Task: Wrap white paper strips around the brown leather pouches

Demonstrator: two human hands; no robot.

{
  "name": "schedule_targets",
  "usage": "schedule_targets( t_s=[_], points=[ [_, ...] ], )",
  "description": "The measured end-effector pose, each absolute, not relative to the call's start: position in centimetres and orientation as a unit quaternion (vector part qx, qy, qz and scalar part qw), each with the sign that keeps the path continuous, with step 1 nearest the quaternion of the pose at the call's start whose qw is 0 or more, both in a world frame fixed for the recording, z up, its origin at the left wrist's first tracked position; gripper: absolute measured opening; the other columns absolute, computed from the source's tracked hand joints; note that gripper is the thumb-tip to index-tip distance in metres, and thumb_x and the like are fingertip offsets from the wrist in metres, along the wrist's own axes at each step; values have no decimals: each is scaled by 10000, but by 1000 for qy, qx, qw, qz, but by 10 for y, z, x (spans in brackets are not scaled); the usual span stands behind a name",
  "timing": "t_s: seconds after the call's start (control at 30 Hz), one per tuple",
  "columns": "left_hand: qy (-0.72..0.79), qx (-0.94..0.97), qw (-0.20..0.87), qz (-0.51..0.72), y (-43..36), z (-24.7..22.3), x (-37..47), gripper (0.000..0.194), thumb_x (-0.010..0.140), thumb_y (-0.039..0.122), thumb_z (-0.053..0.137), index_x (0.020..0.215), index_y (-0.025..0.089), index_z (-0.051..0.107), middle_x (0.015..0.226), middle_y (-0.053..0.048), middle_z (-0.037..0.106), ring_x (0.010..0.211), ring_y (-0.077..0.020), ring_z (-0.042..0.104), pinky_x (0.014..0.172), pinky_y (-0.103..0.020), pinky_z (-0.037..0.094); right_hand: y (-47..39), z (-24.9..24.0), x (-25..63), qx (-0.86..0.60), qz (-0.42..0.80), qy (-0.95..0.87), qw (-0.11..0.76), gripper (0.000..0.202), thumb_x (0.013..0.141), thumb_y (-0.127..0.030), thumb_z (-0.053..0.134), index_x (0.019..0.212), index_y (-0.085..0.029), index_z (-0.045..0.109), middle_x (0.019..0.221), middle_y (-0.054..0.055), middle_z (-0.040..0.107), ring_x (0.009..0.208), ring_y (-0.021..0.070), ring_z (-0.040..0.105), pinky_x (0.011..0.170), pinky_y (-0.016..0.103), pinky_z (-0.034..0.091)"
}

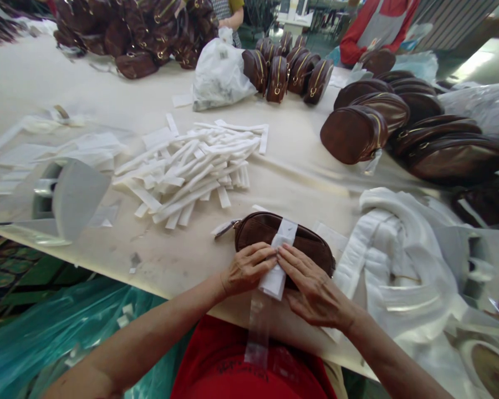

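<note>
A dark brown oval bag [311, 252] with a zipper lies at the table's front edge. Across its middle runs a white strip [288, 228], with a folded white roll [273, 281] over the bag's near side. My left hand [249, 267] presses its closed fingertips on the white strip from the left. From the right, my right hand [311, 282] meets it, fingers together on the same strip and partly covering the bag. A clear plastic strip [258, 330] hangs below the roll, over the edge. The zipper pull, wrapped in white, sticks out at the bag's left end.
Many white strips [191, 172] are heaped beyond the bag. Tape dispensers stand at left [72, 199] and right [478, 266], with white foam sheeting [378, 249] nearby. Brown bags [353, 133] pile up at right and at the back. Two people stand across the table.
</note>
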State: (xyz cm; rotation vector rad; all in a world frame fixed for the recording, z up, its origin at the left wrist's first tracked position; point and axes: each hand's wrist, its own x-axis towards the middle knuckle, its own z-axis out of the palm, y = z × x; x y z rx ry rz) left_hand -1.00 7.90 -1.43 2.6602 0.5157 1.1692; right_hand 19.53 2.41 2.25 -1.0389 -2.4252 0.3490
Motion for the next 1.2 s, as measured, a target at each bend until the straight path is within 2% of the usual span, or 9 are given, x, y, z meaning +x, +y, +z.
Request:
schedule_targets(
  t_s=[0.17,0.3,0.43,0.5,0.57,0.7,0.83,1.03,1.2],
  points=[
    [161,904,112,381,80,-14,-12,277,873,115,426,1138,110,508,1096,-144,604,1122,-211,511,937,-378,504,19,4,197,-387,62,-887,243,616,832,-25,398,1434,-91,289,1364,190,485,1364,258,302,1043,469,434],
    [136,909,260,295,86,6,-24,410,813,152,430,1220,118,471,1207,-160,552,1187,-231,476,1009,-441,437,21,-2,198,-389,69,-885,248,586,843,-34,415,1419,-101,331,1372,176,482,1354,261,323,1050,466,429],
    [154,892,366,215,92,26,-28,300,893,232,441,1168,147,526,1206,-132,558,1178,-214,483,1025,-411,409,20,-1,197,-393,74,-880,255,600,833,-32,428,1421,-105,328,1372,180,480,1351,260,329,1044,461,434],
    [174,896,339,229,91,26,-24,316,872,359,557,1096,135,558,1146,-131,581,1127,-220,504,997,-386,426,20,-1,198,-396,80,-879,254,617,834,-48,433,1433,-118,304,1377,177,475,1355,258,321,1048,462,429],
    [183,910,274,253,89,19,-18,367,809,407,651,1030,125,572,1093,-126,596,1076,-227,517,959,-372,447,20,1,200,-390,99,-880,251,643,820,-64,440,1442,-116,282,1395,179,452,1365,264,296,1056,475,414],
    [162,941,108,275,82,1,-12,223,862,282,588,999,108,566,1058,-113,613,1030,-229,533,874,-354,479,22,10,203,-371,153,-885,239,658,793,-101,455,1431,-82,295,1437,187,390,1383,276,255,1070,495,384],
    [128,950,-21,285,80,-5,-14,177,912,171,463,1049,91,541,1066,-129,614,1042,-234,546,796,-337,485,20,11,199,-385,126,-879,252,612,845,-197,532,1410,-67,337,1394,214,438,1362,290,304,1053,495,409],
    [124,952,-36,278,81,2,-15,175,923,184,460,1047,80,526,1054,-133,614,1044,-235,557,788,-319,485,17,-5,190,-399,30,-873,279,563,859,-116,537,1395,-76,371,1327,205,518,1333,289,355,1045,473,439],
    [119,953,-68,271,83,0,-12,171,928,189,453,1044,84,521,1039,-134,619,1018,-225,573,750,-307,484,18,-12,192,-389,-26,-882,265,501,859,-59,495,1353,-29,417,1330,215,509,1362,295,274,1047,464,436]
  ],
)
